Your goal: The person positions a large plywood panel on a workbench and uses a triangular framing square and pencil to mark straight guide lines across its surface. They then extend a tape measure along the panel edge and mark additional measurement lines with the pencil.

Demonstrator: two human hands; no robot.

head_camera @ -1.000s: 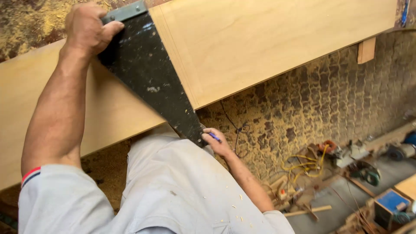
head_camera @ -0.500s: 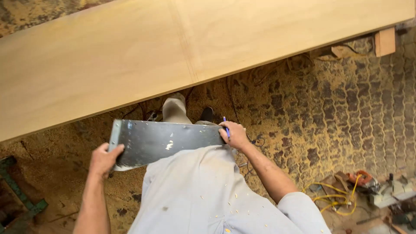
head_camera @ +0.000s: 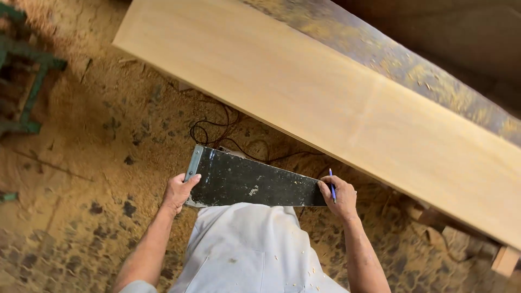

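Left hand (head_camera: pixel 180 191): fingers curled, clamped on the metal-edged end of the dark flat blade (head_camera: pixel 252 184).
Right hand (head_camera: pixel 340 196): closed on the blade's other end; also pinches a blue pen (head_camera: pixel 331 185), tip up.
Blade: held level between both hands, above the person's pale trousers (head_camera: pixel 247 247), clear of the board.
Board (head_camera: pixel 347 103): long pale plank, runs diagonally just beyond the blade.
Floor: sawdust; black cable (head_camera: pixel 217 130) coiled under the board's near edge.
Far left: green metal frame (head_camera: pixel 24 81).
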